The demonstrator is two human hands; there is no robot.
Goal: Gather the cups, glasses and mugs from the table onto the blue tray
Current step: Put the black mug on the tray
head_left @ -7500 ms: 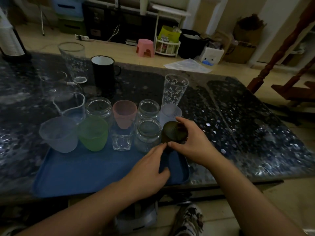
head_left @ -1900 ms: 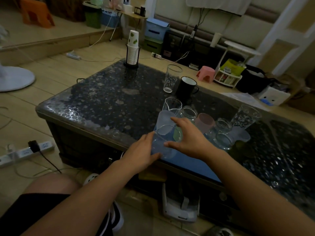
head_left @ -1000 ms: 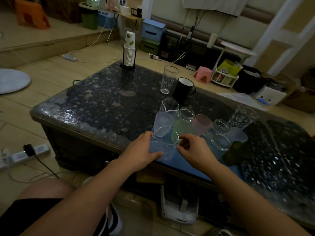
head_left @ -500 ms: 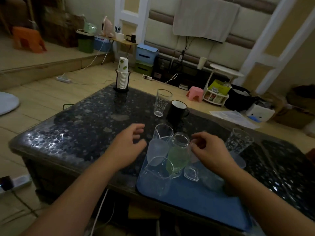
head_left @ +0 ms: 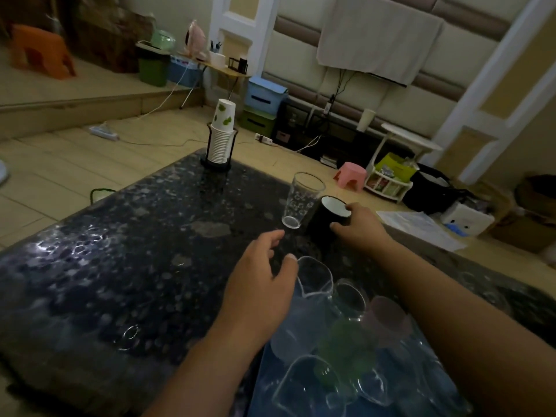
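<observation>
The right hand [head_left: 359, 228] grips the black mug [head_left: 326, 219] on the far side of the table [head_left: 120, 266], beside a tall clear glass [head_left: 301, 200]. The left hand [head_left: 261, 284] hovers open, empty, above the blue tray [head_left: 264, 386] of cups.

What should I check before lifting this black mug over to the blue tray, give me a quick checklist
1. Right hand on the black mug: ok, fingers wrap its rim and side.
2. Grip fully closed: cannot tell, the palm hides the far side.
3. Mug clear of the tall clear glass: not ok, the glass stands right beside it on its left, so lift straight up.
4. Left hand out of the path: ok, it hovers open near the clear jug, holding nothing.
5. Free room on the blue tray: cannot tell, the right forearm and blur hide much of it.
6. Mug empty: cannot tell.
</observation>
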